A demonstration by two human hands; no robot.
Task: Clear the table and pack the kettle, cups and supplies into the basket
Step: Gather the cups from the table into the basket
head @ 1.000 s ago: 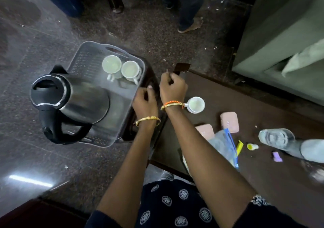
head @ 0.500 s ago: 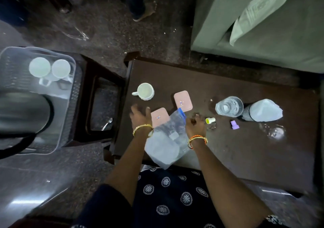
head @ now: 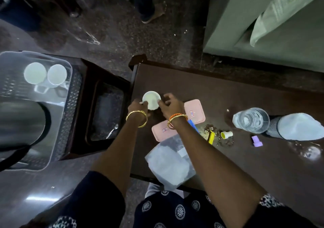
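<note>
A white cup (head: pixel 151 98) stands near the left end of the dark wooden table (head: pixel 228 161). My left hand (head: pixel 138 107) grips it at the handle side. My right hand (head: pixel 171 105) closes on its right rim, fingers curled. At the far left, the grey plastic basket (head: pixel 70 94) sits on a dark stool. It holds the steel kettle (head: pixel 19 120) and two white cups (head: pixel 35 73) (head: pixel 57 74). Two pink boxes (head: pixel 194 112) (head: pixel 161 131) and a clear zip bag (head: pixel 170 162) lie on the table under my right forearm.
A glass of water (head: pixel 250 120), a bottle under white cloth (head: pixel 298 126), a yellow cap (head: pixel 226 134), a yellow sachet (head: pixel 211 137) and a purple piece (head: pixel 256 141) sit to the right. A spoon (head: pixel 112 131) lies on the stool. A green sofa (head: pixel 263 34) stands behind; someone's feet (head: pixel 152 15) are beyond.
Both hands left the zip bag and pink boxes and moved up to the white cup, closing on it. Before that they came over from the basket.
</note>
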